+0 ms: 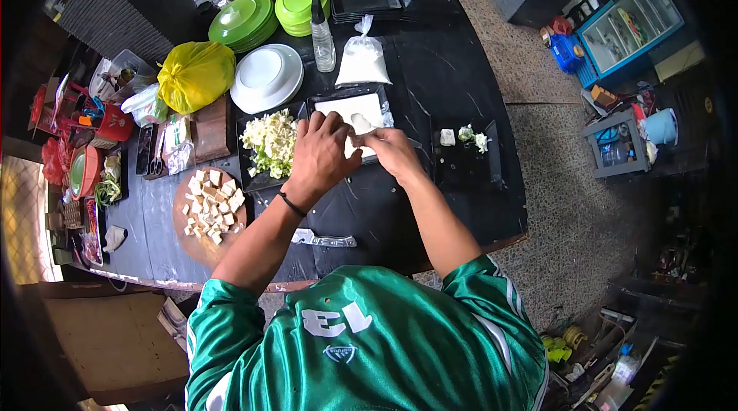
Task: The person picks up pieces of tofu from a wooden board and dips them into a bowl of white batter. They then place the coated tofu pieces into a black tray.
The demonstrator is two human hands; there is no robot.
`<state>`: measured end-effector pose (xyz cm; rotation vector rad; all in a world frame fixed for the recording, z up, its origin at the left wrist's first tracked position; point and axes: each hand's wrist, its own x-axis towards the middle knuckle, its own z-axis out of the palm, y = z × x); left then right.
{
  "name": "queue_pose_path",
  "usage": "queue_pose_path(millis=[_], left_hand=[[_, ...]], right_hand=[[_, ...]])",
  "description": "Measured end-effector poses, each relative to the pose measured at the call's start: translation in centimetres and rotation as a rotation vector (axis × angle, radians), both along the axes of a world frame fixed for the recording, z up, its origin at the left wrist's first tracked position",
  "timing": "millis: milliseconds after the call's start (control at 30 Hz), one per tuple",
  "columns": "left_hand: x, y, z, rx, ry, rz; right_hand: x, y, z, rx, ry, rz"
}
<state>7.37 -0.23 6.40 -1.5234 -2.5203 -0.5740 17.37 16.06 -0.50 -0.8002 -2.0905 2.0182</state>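
Note:
My left hand (321,151), with a dark band at its wrist, is over the near edge of a black tray holding a white layer (350,109). Its fingers are curled and bent down. Beside it my right hand (390,151) has thumb and fingers pressed together, the tips meeting those of the left. What lies between the fingertips is hidden. A pale rounded shape (360,125) shows in the white layer just past them. To the left, a dark tray holds chopped pale and green vegetables (269,142). On the right, another black tray (465,165) bears a few small whitish, green-flecked pieces (480,142).
Cubed tofu (211,203) lies on a round wooden board (188,238). A knife (327,239) rests close to my body. Further back stand a bag of white powder (364,61), a clear bottle (323,46), white plates (267,76), green plates (242,20) and a yellow bag (196,76).

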Motion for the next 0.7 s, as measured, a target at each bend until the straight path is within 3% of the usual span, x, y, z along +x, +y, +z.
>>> queue_pose_path(millis=[200, 267, 400, 700], left_hand=[[-0.2, -1.5, 0.2, 0.021, -0.090, 0.103], [-0.4, -2.2, -0.7, 0.070, -0.123, 0.134], [-0.5, -3.1, -1.9, 0.055, -0.169, 0.162], [0.4, -4.3, -3.6, 0.038, -0.201, 0.179]], right_hand=[[-0.1, 1.2, 3.2, 0.094, -0.114, -0.015], [-0.3, 1.2, 3.4, 0.453, -0.059, -0.036], [-0.8, 1.6, 3.3, 0.350, -0.040, -0.030], [-0.4, 0.6, 4.4, 0.537, -0.120, -0.028]])
